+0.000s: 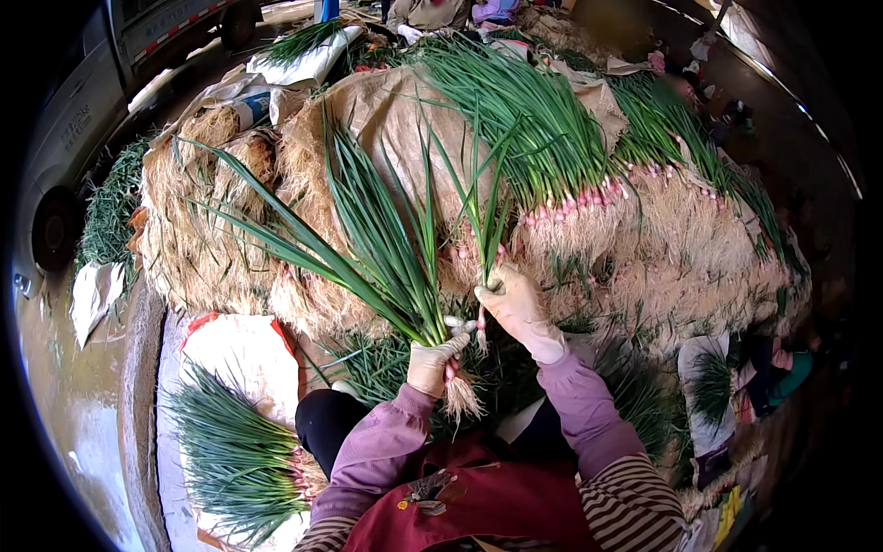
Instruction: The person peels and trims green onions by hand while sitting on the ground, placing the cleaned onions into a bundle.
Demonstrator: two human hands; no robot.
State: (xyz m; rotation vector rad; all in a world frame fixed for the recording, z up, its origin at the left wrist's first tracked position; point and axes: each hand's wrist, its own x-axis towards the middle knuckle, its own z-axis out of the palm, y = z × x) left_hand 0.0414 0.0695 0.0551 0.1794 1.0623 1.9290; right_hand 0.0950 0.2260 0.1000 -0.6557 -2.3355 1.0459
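Observation:
My left hand (436,357), in a pale glove, is closed around a bunch of green onions (368,248) near its base; the long leaves fan up to the left and the pale roots hang below my fist. My right hand (517,308), also gloved, pinches a few green onion stalks (486,221) just beside the bunch, their leaves pointing up. Both hands work over my lap, above a dark red apron (478,497).
A big heap of green onions with pink bulbs and tangled roots (589,202) lies ahead on brown sacking (386,110). A finished bundle (230,455) rests on a white sack at my lower left. A vehicle (83,120) stands far left beside wet ground.

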